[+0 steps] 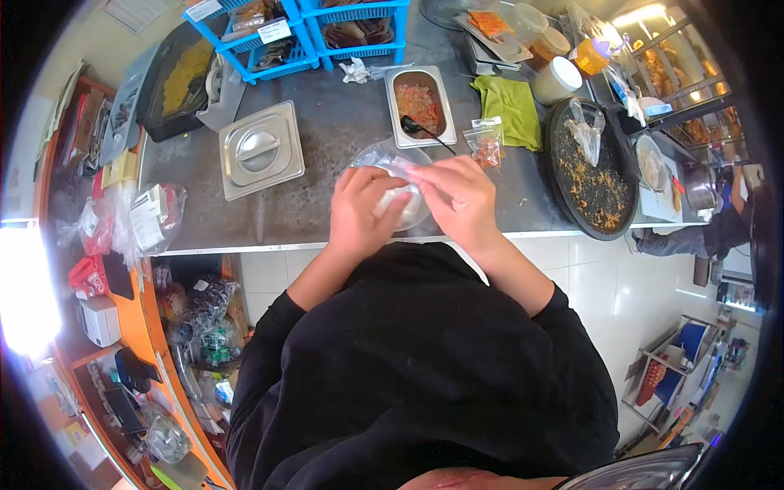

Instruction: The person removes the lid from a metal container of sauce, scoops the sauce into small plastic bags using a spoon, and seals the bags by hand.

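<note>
Both hands meet over the front of a dark metal worktop. My left hand (pixel 362 211) and my right hand (pixel 463 199) pinch a small clear plastic bag (pixel 401 164) between their fingertips. Beneath them lies a round translucent dish (pixel 421 211), partly hidden by the hands; what is in it is unclear. Just beyond stands a steel food pan (pixel 452 131) of chopped red sauce (pixel 416 101), with a black ladle (pixel 411 125) resting in it. A small filled zip bag (pixel 488 151) with reddish contents lies right of the pan.
A steel pan lid (pixel 260 147) lies to the left. Blue plastic baskets (pixel 361 58) stand at the back. On the right are a green cloth (pixel 508 110), a white-lidded jar (pixel 557 81) and a round black tray (pixel 588 177) with crumbs. A person (pixel 704 236) is at far right.
</note>
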A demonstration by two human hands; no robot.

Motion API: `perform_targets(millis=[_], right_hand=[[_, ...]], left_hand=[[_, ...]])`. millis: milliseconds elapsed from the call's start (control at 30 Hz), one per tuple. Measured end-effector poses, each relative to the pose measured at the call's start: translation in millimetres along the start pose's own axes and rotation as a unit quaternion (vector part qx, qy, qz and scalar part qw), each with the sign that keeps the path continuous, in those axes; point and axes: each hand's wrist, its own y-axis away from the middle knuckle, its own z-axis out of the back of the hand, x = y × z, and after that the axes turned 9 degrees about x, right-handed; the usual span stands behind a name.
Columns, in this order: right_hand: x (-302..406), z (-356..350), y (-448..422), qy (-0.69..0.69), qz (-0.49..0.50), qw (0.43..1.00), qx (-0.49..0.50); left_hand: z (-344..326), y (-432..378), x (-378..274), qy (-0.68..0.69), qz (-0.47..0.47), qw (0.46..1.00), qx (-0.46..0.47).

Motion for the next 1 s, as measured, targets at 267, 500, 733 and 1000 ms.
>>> perform_targets(millis=[267, 500, 733, 1000], right_hand=[[9, -7, 5, 0.129, 0.12, 0.984, 0.024], [13, 4, 4, -0.28, -0.206, 0.922, 0.172], [-3, 29, 8, -0.308, -0.261, 0.891, 0.208], [-36, 53, 6, -0.137, -0.08, 0.977, 0.143]], left_hand=[[22, 16, 5, 0.451, 0.258, 0.852, 0.07], [9, 18, -12, 0.287, 0.166, 0.94, 0.077], [-14, 6, -41, 0.178, 0.113, 0.977, 0.039], [-51, -4, -66, 0.194, 0.228, 0.954, -0.013]])
